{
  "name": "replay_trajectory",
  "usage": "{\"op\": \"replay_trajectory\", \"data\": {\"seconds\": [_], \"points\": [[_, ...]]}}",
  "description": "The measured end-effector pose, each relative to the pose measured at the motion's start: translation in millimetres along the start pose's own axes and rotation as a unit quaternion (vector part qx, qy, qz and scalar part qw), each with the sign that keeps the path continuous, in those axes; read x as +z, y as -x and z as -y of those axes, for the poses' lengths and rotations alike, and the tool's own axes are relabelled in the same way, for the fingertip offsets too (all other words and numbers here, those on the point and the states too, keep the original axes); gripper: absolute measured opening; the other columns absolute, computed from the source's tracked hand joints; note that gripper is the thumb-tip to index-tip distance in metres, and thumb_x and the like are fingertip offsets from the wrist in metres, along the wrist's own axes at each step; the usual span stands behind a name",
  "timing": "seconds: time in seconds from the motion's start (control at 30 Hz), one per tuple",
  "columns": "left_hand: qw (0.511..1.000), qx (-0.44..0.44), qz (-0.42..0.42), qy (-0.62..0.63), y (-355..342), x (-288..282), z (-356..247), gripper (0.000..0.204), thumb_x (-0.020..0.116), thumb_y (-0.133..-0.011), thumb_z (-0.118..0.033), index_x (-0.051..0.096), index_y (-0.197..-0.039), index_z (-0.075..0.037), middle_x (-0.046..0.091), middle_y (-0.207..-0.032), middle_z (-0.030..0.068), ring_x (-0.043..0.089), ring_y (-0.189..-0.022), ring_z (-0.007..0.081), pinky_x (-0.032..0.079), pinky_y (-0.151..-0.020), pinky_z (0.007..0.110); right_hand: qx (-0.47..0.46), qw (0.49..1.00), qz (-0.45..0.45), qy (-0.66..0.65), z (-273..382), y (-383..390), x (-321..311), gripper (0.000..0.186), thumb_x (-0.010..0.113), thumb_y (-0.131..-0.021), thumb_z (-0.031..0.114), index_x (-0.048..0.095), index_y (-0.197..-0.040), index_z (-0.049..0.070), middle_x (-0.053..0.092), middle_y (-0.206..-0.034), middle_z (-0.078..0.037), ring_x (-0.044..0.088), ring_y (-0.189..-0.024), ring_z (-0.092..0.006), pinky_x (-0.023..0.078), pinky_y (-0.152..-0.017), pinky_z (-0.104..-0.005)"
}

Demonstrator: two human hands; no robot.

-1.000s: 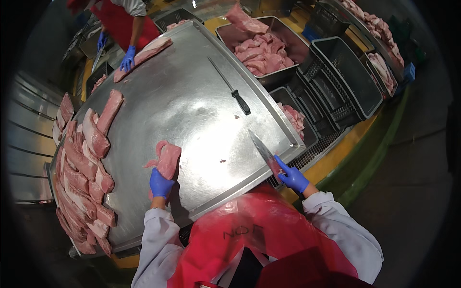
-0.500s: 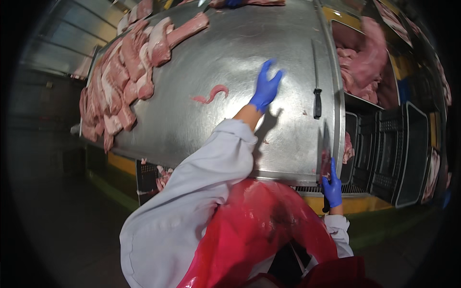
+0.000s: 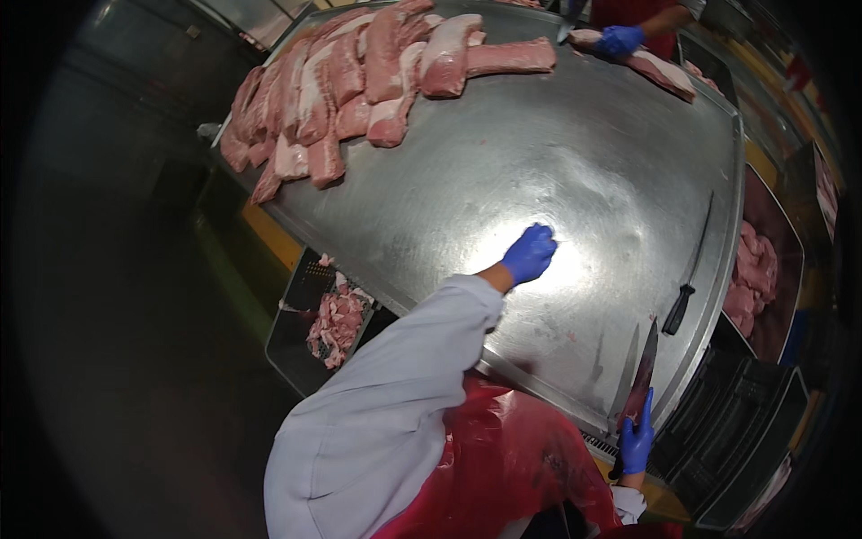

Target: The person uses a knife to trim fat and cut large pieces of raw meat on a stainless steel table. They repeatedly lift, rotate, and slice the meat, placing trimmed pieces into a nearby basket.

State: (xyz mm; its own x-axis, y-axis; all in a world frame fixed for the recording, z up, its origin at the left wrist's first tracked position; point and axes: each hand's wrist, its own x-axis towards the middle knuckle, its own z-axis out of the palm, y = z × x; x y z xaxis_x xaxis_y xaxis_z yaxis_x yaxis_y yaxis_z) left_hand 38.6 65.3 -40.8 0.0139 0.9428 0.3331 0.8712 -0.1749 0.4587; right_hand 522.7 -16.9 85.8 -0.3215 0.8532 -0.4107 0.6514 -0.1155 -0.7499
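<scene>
My left hand [image 3: 530, 254], in a blue glove, is closed just above the middle of the steel table [image 3: 575, 144]. Whatever its fingers may hold is hidden. At the table's near right edge my right hand [image 3: 636, 446], also gloved in blue, grips a knife [image 3: 643, 377] with its reddish-smeared blade pointing away from me. A dark-handled sharpening steel [image 3: 680, 310] lies on the table beyond the knife tip. Long pieces of meat [image 3: 346, 72] are heaped at the far left of the table.
Across the table, a co-worker's gloved hand [image 3: 620, 39] rests on a long piece of meat [image 3: 660, 70], near a knife blade [image 3: 566, 31]. A crate of meat scraps [image 3: 285, 346] stands below the left edge. Right of the table are a meat-filled bin [image 3: 787, 260] and dark crates [image 3: 745, 440].
The view has swung, so the table sits turned and the left-hand crate shows more fully. My left hand has gone from spread to closed. The thin meat strip on the table is out of sight.
</scene>
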Motion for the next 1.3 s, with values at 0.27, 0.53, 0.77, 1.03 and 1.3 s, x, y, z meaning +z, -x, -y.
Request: {"op": "replay_trajectory", "data": {"seconds": [0.27,0.53,0.77,1.03,1.3], "points": [[0.915,-0.348,-0.076,-0.188,356,-272,155,0.011,0.063,-0.082,-0.013,0.065,-0.084,-0.002,0.059,-0.084,0.0249,0.057,-0.082,0.0428,0.047,-0.075,0.050,-0.071,0.996,0.060,0.007,18,-74,59,0.080,0.052,-0.091,-0.002,0.023,-0.161,0.024,0.054,-0.061,-0.002,0.048,-0.049,-0.0086,0.043,-0.047,-0.0290],[0.903,-0.323,-0.114,-0.259,292,-309,221,0.048,0.077,-0.080,-0.033,0.063,-0.115,-0.004,0.057,-0.129,0.0235,0.052,-0.121,0.0428,0.041,-0.101,0.054,-0.031,0.996,0.080,0.022,133,-105,149,0.081,0.053,-0.089,0.001,0.020,-0.162,0.017,0.061,-0.062,-0.007,0.055,-0.049,-0.0117,0.046,-0.049,-0.0313],[0.900,-0.262,-0.270,-0.219,-27,-280,433,0.095,0.080,-0.074,-0.051,0.042,-0.141,0.004,0.043,-0.146,0.0297,0.042,-0.135,0.0454,0.034,-0.112,0.052,0.015,0.998,0.044,0.049,202,-94,196,0.079,0.050,-0.089,0.001,0.020,-0.161,0.013,0.058,-0.059,-0.006,0.054,-0.049,-0.0124,0.046,-0.050,-0.0310],[0.789,-0.591,-0.141,-0.095,-150,-339,541,0.100,0.084,-0.063,-0.054,0.050,-0.137,0.004,0.055,-0.134,0.0262,0.057,-0.122,0.0389,0.049,-0.102,0.045,0.125,0.990,-0.058,0.030,197,-40,216,0.077,0.048,-0.088,0.002,0.023,-0.160,0.012,0.055,-0.061,-0.012,0.054,-0.054,-0.0153,0.047,-0.054,-0.0325],[0.654,-0.423,-0.068,0.623,-102,-348,542,0.039,0.066,-0.084,-0.019,0.065,-0.118,0.001,0.072,-0.099,0.0121,0.071,-0.090,0.0259,0.060,-0.084,0.039,0.053,0.997,-0.027,0.052,197,-43,240,0.075,0.052,-0.091,0.003,0.023,-0.160,0.012,0.051,-0.060,-0.013,0.048,-0.051,-0.0203,0.043,-0.053,-0.0345]]}}
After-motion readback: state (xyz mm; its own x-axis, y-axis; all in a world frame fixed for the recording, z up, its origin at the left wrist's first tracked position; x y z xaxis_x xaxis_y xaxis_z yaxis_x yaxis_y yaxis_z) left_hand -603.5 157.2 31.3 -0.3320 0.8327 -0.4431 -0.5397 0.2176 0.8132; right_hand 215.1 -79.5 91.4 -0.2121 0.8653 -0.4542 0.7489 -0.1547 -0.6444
